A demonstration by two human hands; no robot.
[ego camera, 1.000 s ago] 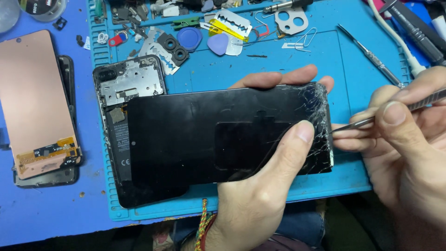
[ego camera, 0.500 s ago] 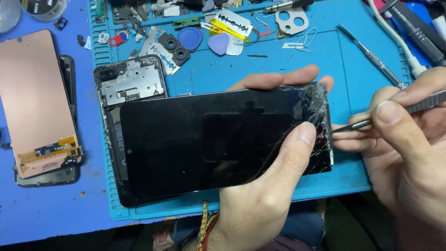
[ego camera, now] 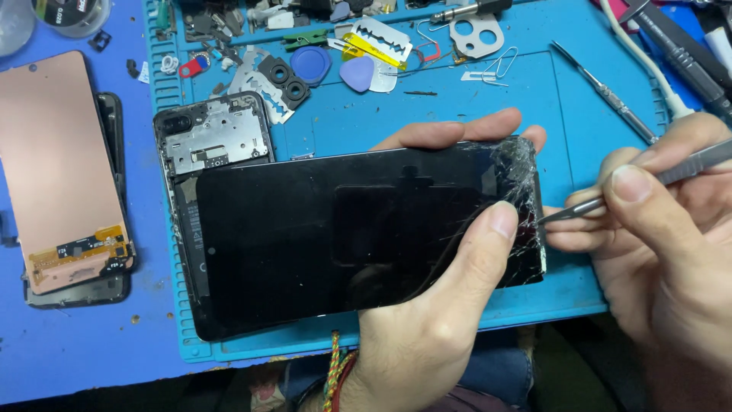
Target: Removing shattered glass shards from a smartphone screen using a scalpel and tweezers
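Cracked screen over the mat, both hands busy.
I see left hand clamped across the screen, right hand pinching tweezers at its shattered edge; thin, brittle glass, I'd hold the intact long edges.

Two hands showing: left hand; right hand; one cracked black screen panel lying across one opened phone body; one copper-backed display panel sitting at left; one blue work mat lying underneath; one metal pointed tool showing in right hand; one slim metal tool lying on mat; two guitar-pick-shaped pry picks lying near top edge; one razor blade lying beside them; one clear round container standing at top left.
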